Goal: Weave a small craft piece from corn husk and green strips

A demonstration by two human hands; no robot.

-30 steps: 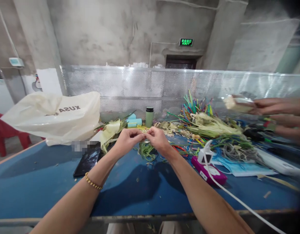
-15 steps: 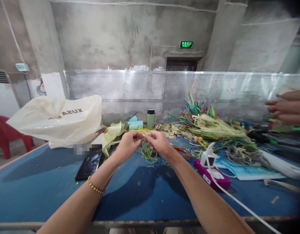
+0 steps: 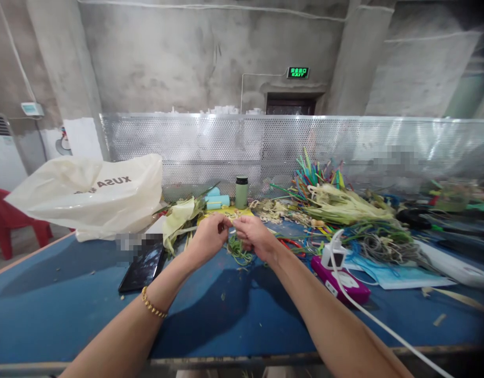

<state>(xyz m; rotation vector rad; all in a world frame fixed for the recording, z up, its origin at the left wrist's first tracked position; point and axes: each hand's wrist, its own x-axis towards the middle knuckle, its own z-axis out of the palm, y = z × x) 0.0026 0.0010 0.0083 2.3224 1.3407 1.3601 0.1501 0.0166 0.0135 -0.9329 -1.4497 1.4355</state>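
My left hand (image 3: 210, 234) and my right hand (image 3: 254, 235) meet at the fingertips above the middle of the blue table (image 3: 69, 310). Both are closed in a pinch, thumbs against forefingers. Whatever lies between the fingertips is too small to make out. Below and between them sits a tangle of green wire or cord (image 3: 239, 252) on the tabletop. A gold beaded bracelet (image 3: 152, 303) circles my left wrist. Just beyond the hands is a yellow sheet (image 3: 242, 212) strewn with small pale scraps.
A phone (image 3: 141, 270) and pale husks (image 3: 178, 223) lie left, near a white plastic bag (image 3: 119, 202). A green bottle (image 3: 241, 192) stands behind. To the right are a husk bundle (image 3: 344, 203), a purple power strip (image 3: 344, 286) with a white cable, and a blue mask (image 3: 403, 275).
My hands keep their pinch, with the right fingers curled a little differently. Another person's hand at the far right has gone out of view. The camera view has shifted slightly.
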